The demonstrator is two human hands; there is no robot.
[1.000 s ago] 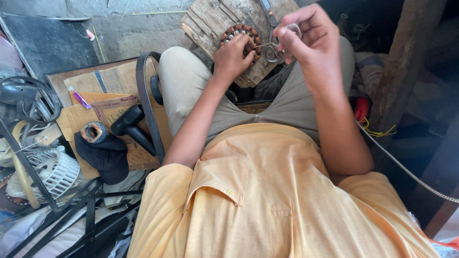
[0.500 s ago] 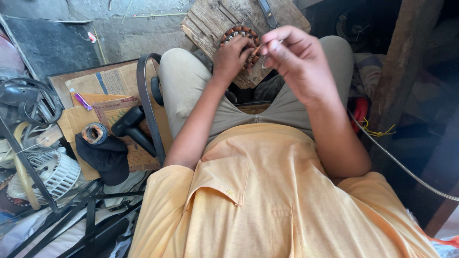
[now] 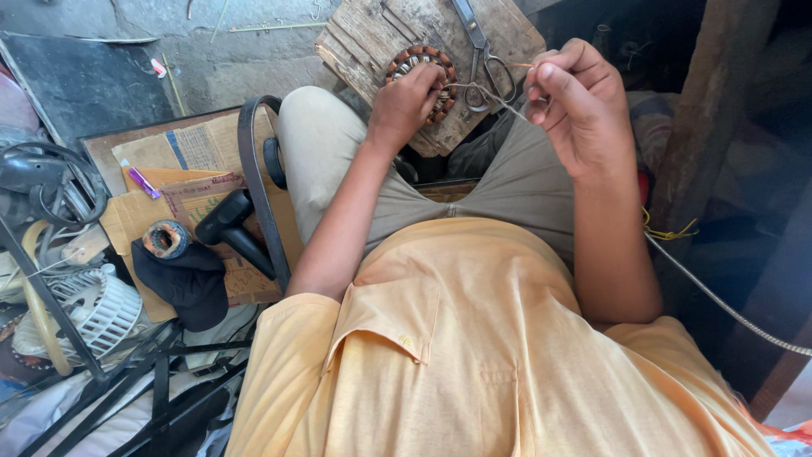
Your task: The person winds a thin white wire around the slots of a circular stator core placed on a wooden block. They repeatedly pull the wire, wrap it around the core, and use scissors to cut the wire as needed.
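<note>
Both hands work over a worn wooden block (image 3: pixel 372 34) resting across the knees: the left hand (image 3: pixel 406 101) presses curled fingers down on a round copper-wound stator (image 3: pixel 414 61) lying on the block, while the right hand (image 3: pixel 575 101) pinches a thin wire (image 3: pixel 482 91) drawn taut from it. Scissors (image 3: pixel 478 42) lie on the block just beyond the wire, near the stator.
</note>
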